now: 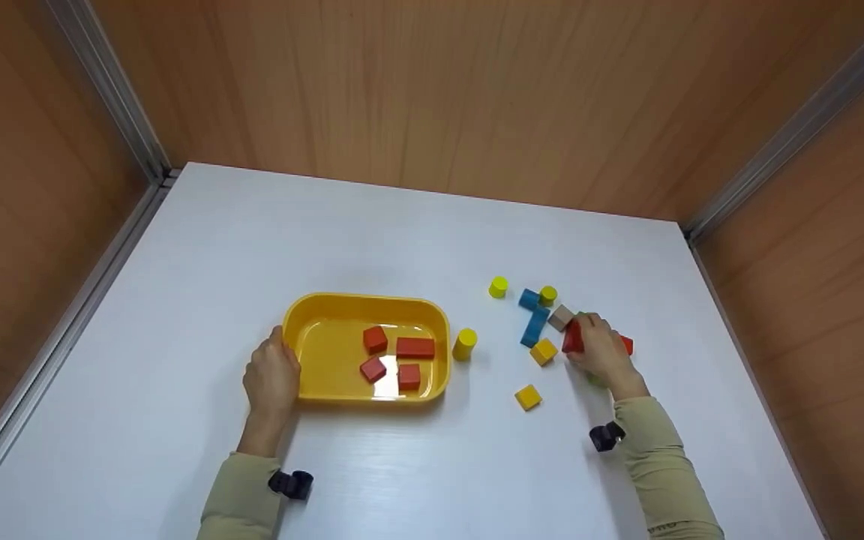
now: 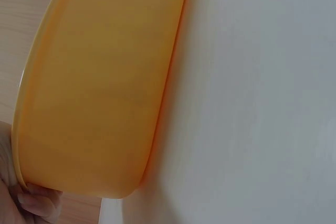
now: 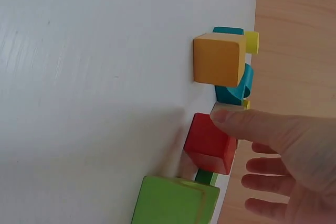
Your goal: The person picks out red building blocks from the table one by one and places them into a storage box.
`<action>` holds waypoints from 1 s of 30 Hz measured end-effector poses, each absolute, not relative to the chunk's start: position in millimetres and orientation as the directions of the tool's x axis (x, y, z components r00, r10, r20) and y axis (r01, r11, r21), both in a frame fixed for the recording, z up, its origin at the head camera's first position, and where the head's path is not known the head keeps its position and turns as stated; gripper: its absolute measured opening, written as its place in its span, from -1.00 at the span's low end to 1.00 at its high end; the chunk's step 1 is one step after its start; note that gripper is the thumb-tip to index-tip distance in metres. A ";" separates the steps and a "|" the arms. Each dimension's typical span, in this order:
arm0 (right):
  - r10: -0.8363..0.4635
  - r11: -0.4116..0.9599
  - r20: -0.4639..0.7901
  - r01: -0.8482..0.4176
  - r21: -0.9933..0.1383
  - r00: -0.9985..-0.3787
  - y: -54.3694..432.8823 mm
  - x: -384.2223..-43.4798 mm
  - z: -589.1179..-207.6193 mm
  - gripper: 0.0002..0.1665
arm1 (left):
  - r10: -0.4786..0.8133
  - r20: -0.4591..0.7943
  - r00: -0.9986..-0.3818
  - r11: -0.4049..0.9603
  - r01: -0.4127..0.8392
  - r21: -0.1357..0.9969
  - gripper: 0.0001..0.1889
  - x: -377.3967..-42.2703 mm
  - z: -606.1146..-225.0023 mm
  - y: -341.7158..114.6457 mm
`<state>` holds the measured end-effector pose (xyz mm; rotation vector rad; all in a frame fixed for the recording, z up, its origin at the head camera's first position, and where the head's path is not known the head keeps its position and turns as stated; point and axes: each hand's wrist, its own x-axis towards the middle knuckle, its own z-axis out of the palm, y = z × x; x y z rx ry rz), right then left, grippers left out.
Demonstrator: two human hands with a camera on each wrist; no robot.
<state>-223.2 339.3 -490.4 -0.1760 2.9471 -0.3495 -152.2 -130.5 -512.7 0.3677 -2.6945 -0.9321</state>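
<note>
My left hand (image 1: 272, 375) grips the left rim of a yellow tray (image 1: 327, 301); in the left wrist view its fingers curl around the rim at the lower left corner. Inside the tray lie several red blocks, among them a longer red block (image 1: 415, 348). Over at the right, my right hand (image 1: 601, 346) pinches a red block (image 3: 207, 142), thumb on its near edge and fingers on the far side. A green block (image 3: 170, 200) sits close beside it. Another red block (image 1: 628, 345) shows past the hand in the head view.
Near the right hand lie a wooden block (image 1: 561, 317), a blue block (image 1: 535, 327), a small blue piece (image 1: 529, 299) and yellow cubes (image 1: 543, 352). A yellow cylinder (image 1: 465, 344) stands by the tray's right end. Wood-grain panels (image 1: 417, 90) enclose the white table (image 1: 372, 480).
</note>
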 end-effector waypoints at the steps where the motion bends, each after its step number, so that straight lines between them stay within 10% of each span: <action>1: -0.130 0.967 -0.164 -0.088 -0.240 -0.978 339.8 -224.3 -491.2 -0.19 | -0.321 0.165 -0.933 0.760 -0.150 0.632 -0.65 -152.1 -512.6 -130.4; 30: -0.103 0.945 -0.248 -0.018 -0.326 -0.963 349.3 -240.1 -504.7 -0.18 | -0.327 0.167 -0.930 0.764 -0.156 0.626 -0.64 -153.9 -515.1 -131.5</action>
